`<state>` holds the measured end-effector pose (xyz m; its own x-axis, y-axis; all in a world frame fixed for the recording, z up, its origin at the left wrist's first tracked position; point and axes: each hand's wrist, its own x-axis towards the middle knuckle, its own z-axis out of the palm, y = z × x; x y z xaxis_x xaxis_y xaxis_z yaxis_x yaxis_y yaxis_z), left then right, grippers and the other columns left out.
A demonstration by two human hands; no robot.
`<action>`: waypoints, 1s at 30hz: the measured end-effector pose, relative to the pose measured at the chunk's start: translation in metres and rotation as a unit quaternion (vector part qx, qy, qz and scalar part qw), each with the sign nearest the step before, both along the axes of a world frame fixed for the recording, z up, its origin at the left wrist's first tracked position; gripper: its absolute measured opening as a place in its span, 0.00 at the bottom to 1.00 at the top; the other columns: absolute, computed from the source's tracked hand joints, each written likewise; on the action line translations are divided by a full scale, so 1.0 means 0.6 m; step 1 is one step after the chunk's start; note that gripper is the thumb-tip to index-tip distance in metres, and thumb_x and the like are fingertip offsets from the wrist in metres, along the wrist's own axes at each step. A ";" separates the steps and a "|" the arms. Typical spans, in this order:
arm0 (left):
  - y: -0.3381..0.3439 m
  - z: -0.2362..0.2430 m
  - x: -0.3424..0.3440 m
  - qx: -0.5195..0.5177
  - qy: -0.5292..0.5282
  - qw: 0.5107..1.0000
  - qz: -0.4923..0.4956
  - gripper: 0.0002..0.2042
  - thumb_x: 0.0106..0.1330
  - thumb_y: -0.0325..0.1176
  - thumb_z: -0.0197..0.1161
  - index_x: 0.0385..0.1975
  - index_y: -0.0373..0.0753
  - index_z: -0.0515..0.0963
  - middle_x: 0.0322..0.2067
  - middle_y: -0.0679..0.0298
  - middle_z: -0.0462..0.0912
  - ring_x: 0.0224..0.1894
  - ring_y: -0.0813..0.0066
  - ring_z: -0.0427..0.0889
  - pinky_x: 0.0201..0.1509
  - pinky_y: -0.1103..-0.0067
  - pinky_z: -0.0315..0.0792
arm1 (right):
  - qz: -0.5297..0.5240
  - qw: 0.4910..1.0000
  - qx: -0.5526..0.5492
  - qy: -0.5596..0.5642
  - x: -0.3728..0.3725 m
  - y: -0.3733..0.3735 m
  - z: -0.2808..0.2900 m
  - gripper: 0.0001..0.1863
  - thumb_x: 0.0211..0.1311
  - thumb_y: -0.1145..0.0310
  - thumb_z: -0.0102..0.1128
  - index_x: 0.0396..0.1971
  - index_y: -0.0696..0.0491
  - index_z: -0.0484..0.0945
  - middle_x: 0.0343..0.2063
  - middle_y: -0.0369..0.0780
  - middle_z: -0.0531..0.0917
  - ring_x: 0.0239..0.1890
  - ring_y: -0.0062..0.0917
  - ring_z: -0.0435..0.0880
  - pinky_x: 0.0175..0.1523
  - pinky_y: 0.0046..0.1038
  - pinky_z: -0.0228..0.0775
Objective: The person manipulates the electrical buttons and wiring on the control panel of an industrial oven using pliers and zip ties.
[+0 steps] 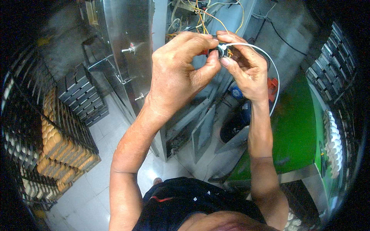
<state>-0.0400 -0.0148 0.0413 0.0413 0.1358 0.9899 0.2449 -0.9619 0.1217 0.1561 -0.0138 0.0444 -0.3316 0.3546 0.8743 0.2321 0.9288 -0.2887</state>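
My left hand (179, 67) and my right hand (248, 71) meet at the top centre, both closed in a pinch. Between their fingertips is a small dark electrical part (222, 51) with some yellow wires at its right side; the fingers hide much of it. From the part a thin white strand (276, 77) arcs over my right hand and down past the wrist; whether it is a wire or a plastic tie I cannot tell. Loose yellow, orange and white wires (204, 21) hang just beyond the fingers, inside an open grey cabinet.
Left of my hands stands a shiny metal panel (133, 23) with two toggle switches. Racks of eggs (67, 154) and stacked dark trays (83, 94) are at the left. A green surface (291, 134) lies at the right, with white eggs (333, 142) beyond. Blue and red equipment (244, 109) sits behind my right forearm.
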 end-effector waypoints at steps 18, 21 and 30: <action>0.016 -0.012 0.026 -0.027 -0.104 0.992 -0.058 0.19 0.55 0.21 0.70 0.47 0.33 0.75 0.43 0.54 0.80 0.40 0.66 0.84 0.46 0.76 0.79 | 0.096 0.977 0.016 0.190 -0.035 0.036 0.020 0.35 0.48 0.79 0.74 0.58 0.56 0.68 0.58 0.44 0.74 0.51 0.26 0.80 0.58 0.31 0.73; 0.020 -0.016 0.029 -0.028 -0.117 0.991 -0.062 0.20 0.56 0.21 0.69 0.49 0.32 0.74 0.41 0.54 0.80 0.41 0.67 0.84 0.46 0.76 0.80 | 0.087 0.979 0.017 0.184 -0.040 0.035 0.019 0.37 0.48 0.77 0.75 0.60 0.57 0.68 0.58 0.43 0.74 0.55 0.27 0.78 0.61 0.32 0.70; 0.009 -0.005 0.012 -0.032 -0.060 0.996 -0.052 0.17 0.58 0.22 0.68 0.49 0.34 0.79 0.45 0.57 0.80 0.42 0.72 0.81 0.48 0.80 0.77 | 0.107 0.986 -0.064 0.107 -0.016 0.025 0.022 0.26 0.57 0.79 0.67 0.58 0.59 0.74 0.52 0.40 0.78 0.57 0.27 0.76 0.63 0.29 0.69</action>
<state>-0.0329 -0.0095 0.0381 -0.0587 0.1998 0.9781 0.1240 -0.9707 0.2058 0.1465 0.0010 0.0574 -0.2234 0.4085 0.8850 -0.0454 0.9026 -0.4280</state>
